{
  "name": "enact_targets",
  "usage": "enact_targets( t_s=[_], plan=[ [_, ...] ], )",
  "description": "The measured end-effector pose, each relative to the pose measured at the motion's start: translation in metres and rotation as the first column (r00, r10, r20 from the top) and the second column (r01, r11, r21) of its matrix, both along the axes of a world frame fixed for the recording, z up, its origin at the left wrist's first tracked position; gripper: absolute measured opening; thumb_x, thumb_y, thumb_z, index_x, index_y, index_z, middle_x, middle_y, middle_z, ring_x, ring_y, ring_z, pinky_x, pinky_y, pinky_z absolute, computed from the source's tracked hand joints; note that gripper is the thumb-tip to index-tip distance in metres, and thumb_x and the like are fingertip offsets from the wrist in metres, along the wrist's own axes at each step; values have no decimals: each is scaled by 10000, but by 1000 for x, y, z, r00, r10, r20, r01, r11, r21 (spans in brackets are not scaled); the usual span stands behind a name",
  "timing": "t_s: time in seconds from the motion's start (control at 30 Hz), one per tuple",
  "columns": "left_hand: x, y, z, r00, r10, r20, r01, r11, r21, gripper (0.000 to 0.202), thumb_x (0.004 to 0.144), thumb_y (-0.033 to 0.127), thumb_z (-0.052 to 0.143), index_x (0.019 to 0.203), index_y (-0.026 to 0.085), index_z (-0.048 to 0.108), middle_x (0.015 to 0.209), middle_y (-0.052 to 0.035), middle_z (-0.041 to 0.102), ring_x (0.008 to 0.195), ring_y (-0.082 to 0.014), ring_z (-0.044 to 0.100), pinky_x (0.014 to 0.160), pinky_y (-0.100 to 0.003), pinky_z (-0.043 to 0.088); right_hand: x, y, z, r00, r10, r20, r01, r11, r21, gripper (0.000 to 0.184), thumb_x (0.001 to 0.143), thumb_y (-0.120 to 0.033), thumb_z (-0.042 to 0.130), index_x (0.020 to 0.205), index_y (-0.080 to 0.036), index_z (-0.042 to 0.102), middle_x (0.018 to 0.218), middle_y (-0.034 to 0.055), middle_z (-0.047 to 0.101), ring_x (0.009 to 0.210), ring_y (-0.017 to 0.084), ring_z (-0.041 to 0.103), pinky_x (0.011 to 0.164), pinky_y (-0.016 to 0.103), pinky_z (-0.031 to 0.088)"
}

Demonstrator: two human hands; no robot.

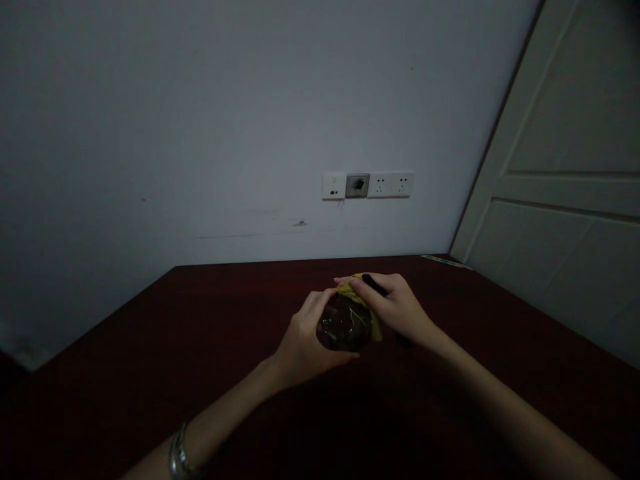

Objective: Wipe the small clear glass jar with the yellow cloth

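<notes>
My left hand (305,343) is curled around a small dark round object wrapped in shiny clear film (345,325), held just above the dark red table (175,333). My right hand (395,308) grips the same object from the right, fingers pinched on a yellow part (350,288) at its top. A thin black thing (374,285) lies across the right fingers; what it is stays unclear. A silver bracelet (177,457) is on my left wrist.
A pale wall stands behind the table with a row of white sockets and a switch (367,185). A white panelled door (565,200) runs along the right side. The room is dim.
</notes>
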State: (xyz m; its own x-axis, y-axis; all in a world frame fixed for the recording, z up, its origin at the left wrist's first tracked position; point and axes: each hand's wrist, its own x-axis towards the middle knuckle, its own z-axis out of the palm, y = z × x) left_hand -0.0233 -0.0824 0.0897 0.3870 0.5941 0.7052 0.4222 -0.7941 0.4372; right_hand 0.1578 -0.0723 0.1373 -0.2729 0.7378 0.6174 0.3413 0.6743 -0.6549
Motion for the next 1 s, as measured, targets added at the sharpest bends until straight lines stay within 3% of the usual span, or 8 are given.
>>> enact_targets(
  t_s=[0.17, 0.3, 0.37, 0.43, 0.53, 0.6, 0.87, 1.0],
  plan=[
    [3, -4, 6, 987, -64, 150, 90, 981, -175, 884, 471, 334, 861, 1230, 145, 452, 1122, -135, 564, 1004, -279, 578, 818, -438, 544, -1, 2, 2, 985, 36, -168, -66, 982, -175, 337, 883, -422, 498, 947, -172, 716, 902, 60, 739, 817, 194, 694, 723, 312, 557],
    [9, -5, 11, 887, -66, 457, 315, 812, -492, 903, 442, 284, 874, 1227, 161, 443, 1118, -136, 586, 915, -259, 634, 674, -358, 581, -1, -2, 0, 972, 60, -227, -87, 990, -110, 362, 888, -457, 483, 1046, -198, 679, 1026, 69, 708, 941, 207, 664, 840, 340, 525],
    [9, -5, 13, 827, -29, 561, 389, 750, -535, 895, 409, 275, 881, 1191, 145, 466, 1138, -149, 586, 962, -279, 631, 721, -365, 577, 2, -4, -1, 968, 139, -211, -157, 985, -68, 393, 868, -480, 508, 1129, -211, 627, 1106, 74, 674, 1027, 220, 629, 913, 374, 489],
    [9, -5, 15, 796, 14, 605, 403, 733, -548, 866, 402, 272, 878, 1161, 130, 486, 1149, -159, 591, 1005, -295, 621, 786, -381, 564, 5, -6, -2, 961, 223, -164, -231, 972, -34, 520, 792, -516, 602, 1215, -218, 551, 1187, 84, 626, 1099, 239, 586, 961, 408, 456],
    [7, -5, 18, 795, 51, 604, 384, 728, -567, 774, 481, 284, 841, 1151, 115, 492, 1143, -173, 612, 997, -290, 632, 811, -386, 561, 7, -9, 0, 973, 230, -24, -230, 973, 2, 836, 598, -488, 782, 1308, -220, 430, 1291, 105, 534, 1178, 270, 521, 1003, 438, 417],
    [7, -6, 21, 803, 41, 594, 378, 737, -561, 676, 550, 310, 800, 1127, 112, 511, 1127, -172, 626, 972, -281, 644, 772, -373, 575, 7, -10, 2, 981, 179, 73, -181, 983, 24, 927, 551, -426, 824, 1337, -222, 377, 1315, 115, 500, 1203, 277, 495, 1022, 451, 394],
    [9, -2, 22, 847, 67, 527, 361, 655, -664, 596, 637, 330, 743, 1134, 113, 494, 1045, -151, 648, 744, -216, 673, 445, -252, 556, -2, -7, -6, 988, 87, 129, -96, 993, 62, 861, 622, -291, 781, 1350, -206, 329, 1340, 136, 449, 1222, 267, 468, 1036, 461, 375],
    [0, 8, 31, 916, -48, 398, 336, 637, -694, 547, 712, 406, 674, 1149, 118, 514, 1143, -180, 608, 898, -266, 655, 426, -241, 551, -5, 1, -15, 997, 78, -18, -79, 995, -53, 823, 632, -303, 772, 1331, -186, 355, 1269, 136, 526, 1148, 263, 538, 999, 467, 411]
  ],
)
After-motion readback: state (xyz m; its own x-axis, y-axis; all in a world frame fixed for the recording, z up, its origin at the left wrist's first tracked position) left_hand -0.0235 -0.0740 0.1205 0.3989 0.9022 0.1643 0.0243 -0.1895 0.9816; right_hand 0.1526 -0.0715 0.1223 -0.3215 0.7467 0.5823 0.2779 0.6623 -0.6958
